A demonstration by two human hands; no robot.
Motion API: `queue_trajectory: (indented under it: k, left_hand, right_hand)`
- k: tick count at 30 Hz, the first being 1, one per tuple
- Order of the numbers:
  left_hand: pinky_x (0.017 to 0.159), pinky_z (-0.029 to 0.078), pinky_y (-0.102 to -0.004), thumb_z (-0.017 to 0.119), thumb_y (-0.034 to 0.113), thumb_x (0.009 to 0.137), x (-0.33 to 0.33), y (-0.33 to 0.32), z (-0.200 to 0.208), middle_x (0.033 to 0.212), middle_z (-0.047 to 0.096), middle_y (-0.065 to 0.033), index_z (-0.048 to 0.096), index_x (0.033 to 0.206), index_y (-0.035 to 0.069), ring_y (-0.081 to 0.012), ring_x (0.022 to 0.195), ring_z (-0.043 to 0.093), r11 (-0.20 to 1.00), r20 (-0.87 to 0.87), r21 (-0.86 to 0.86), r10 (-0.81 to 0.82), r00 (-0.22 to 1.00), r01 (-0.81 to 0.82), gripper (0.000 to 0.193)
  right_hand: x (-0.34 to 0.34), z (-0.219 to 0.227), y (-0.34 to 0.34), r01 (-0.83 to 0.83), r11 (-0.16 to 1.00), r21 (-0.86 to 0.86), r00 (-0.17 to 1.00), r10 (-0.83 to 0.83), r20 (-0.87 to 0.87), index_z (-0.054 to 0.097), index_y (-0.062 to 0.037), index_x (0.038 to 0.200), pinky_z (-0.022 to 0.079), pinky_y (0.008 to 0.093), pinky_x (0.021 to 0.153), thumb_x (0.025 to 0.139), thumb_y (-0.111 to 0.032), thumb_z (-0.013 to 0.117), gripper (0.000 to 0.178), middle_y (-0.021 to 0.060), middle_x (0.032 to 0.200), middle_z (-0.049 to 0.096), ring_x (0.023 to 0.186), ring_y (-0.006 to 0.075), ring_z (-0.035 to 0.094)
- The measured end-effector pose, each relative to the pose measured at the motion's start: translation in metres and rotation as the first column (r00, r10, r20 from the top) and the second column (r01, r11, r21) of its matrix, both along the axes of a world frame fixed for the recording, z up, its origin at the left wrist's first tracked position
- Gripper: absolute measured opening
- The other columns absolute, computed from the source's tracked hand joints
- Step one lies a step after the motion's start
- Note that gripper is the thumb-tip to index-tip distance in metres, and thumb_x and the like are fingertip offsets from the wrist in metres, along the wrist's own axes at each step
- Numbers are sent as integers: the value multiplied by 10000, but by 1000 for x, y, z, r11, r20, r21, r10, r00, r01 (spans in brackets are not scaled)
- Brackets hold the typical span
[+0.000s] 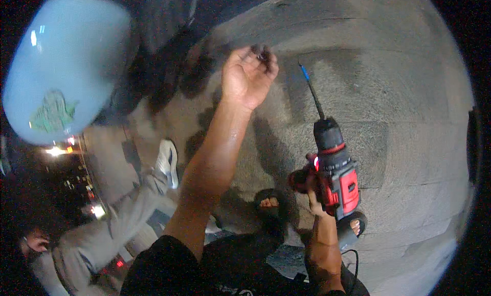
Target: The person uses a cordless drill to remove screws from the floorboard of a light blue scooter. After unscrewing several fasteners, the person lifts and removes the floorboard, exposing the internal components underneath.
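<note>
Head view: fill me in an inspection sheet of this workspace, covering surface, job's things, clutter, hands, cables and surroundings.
Surface: grey paving with visible seams.
Job's things: red-and-black drill fitted with a long bit, blue near its tip.
Clutter: nothing seen that can be named; dark patches may be shadow or stain.
Hands: right hand grips the drill; left hand is raised, palm showing, fingers curled by something dark, too blurred to name.
Cables: thin black cable beside the right forearm; its ends cannot be traced.
Surroundings: pale blue rounded shape at upper left; another person's grey trousers and light shoe; bright lights in the dark.
</note>
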State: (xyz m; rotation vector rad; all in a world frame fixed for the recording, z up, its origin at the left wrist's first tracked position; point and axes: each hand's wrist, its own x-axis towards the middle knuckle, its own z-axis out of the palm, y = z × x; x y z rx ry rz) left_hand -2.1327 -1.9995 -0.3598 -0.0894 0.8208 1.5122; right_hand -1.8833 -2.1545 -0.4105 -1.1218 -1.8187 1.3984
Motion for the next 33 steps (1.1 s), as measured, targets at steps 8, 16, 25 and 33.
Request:
queue_trajectory:
  k: [8, 16, 25, 33]
  left_hand:
    - [702, 474, -318, 557, 307, 919, -40, -89, 11, 852, 649, -47, 646, 977, 78, -173, 767, 594, 994, -458, -94, 2, 889, -50, 252]
    - [658, 435, -284, 603, 253, 914, -76, -70, 27, 830, 622, -10, 661, 917, 38, -122, 723, 547, 990, -635, 140, 91, 767, -2, 223]
    - [728, 502, -346, 653, 301, 777, -73, -67, 3, 786, 685, -102, 701, 826, 53, -198, 755, 641, 999, -829, 32, 6, 560, 38, 257]
    - [834, 480, -362, 691, 328, 836, -55, -165, -83, 1045, 664, -64, 613, 1131, 51, -193, 935, 613, 940, -612, -340, -236, 755, 19, 412]
  right_hand:
    - [-92, 8, 37, 60, 989, 138, 979, -31, -202, 610, -120, 1096, 463, 488, 827, 769, -162, 621, 330, 132, 1038, 628, 962, 350, 582]
    - [-144, 0, 45, -101, 897, 430, 994, 72, 84, 594, -69, 1127, 440, 440, 903, 804, -133, 594, 329, 137, 1069, 624, 1009, 335, 580]
    - [-122, -38, 69, 6, 843, 537, 996, -50, 67, 581, -43, 1133, 450, 431, 885, 837, -138, 591, 310, 144, 1054, 616, 988, 320, 577]
    - [-125, -33, 96, -38, 775, 631, 993, -43, 113, 573, -30, 1133, 455, 417, 876, 858, -134, 586, 295, 142, 1049, 612, 979, 305, 573]
